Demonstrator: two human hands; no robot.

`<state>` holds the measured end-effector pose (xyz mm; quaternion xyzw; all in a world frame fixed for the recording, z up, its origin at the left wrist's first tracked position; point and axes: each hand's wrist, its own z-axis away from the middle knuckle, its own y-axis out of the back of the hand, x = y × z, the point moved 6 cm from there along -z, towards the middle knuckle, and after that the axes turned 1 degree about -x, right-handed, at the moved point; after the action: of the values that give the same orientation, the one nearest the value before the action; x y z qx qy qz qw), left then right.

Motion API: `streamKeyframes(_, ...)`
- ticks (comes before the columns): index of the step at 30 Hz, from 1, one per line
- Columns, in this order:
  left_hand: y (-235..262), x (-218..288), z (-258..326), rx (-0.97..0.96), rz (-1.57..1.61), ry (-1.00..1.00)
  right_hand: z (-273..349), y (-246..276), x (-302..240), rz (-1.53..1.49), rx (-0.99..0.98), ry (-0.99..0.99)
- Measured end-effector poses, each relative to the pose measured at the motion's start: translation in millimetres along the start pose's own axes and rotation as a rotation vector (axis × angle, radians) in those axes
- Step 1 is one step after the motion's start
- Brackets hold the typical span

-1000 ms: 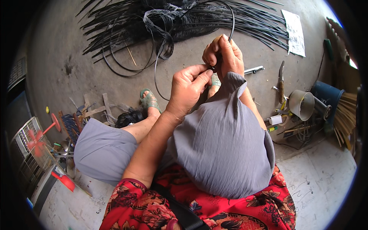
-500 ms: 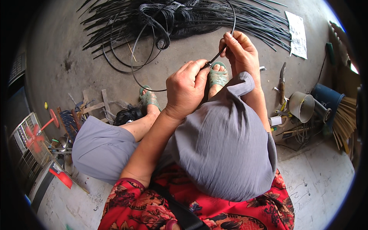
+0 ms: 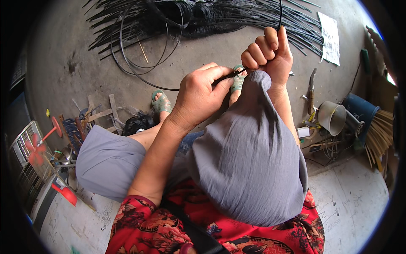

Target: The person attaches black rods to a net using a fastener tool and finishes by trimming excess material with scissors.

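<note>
In the head view, the right hand [image 3: 268, 53], upper right of centre, has curled its fingers round the black strip [image 3: 281, 12], where it pinched lightly before: the hold now looks firmer. The left hand [image 3: 198, 91], at centre, pinches the strip between thumb and fingers. Its loop [image 3: 165, 89] has swung left, below the bundle [image 3: 292, 27] on the floor [image 3: 207, 53].
</note>
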<state>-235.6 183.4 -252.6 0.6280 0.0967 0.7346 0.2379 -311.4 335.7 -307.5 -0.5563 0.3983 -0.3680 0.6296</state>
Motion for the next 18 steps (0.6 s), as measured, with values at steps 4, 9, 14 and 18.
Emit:
streamKeyframes(4,9,5,4,0.049,0.005,-0.019,-4,-11,7,-0.087,-0.134,-0.033)
streamKeyframes(9,27,10,2,0.059,-0.026,-0.017,-17,-12,21,-0.266,-0.16,-0.065)
streamKeyframes(14,52,5,-2,0.138,-0.097,-0.043,-50,-14,38,-0.256,-0.191,-0.169)
streamKeyframes(18,69,8,-6,0.185,-0.122,0.027,-68,-20,48,-0.218,-0.264,-0.244)
